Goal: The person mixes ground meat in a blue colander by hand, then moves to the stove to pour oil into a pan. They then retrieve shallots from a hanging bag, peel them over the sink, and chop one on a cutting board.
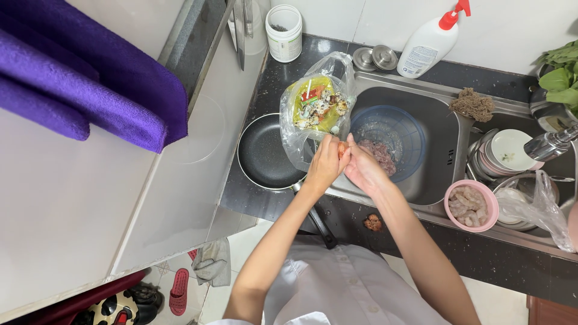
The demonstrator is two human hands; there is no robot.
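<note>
My left hand [325, 164] and my right hand [363, 167] meet over the left rim of the steel sink [433, 129]. Both pinch one small orange-pink shrimp [342, 150] between their fingertips. Just beyond them stands a clear plastic bag [316, 108] full of shells and scraps. In the sink basin sits a blue strainer basket [388, 133] holding raw pinkish shrimp. A pink bowl [471, 206] of peeled shrimp rests on the sink's front edge to the right.
A black frying pan [265, 153] lies left of the sink, its handle toward me. Dishes [509, 150], a tap [551, 144], a soap bottle [430, 39], a white jar [284, 33], greens [560, 72] and a brown scrubber [472, 105] surround the sink. A scrap [373, 222] lies on the counter edge.
</note>
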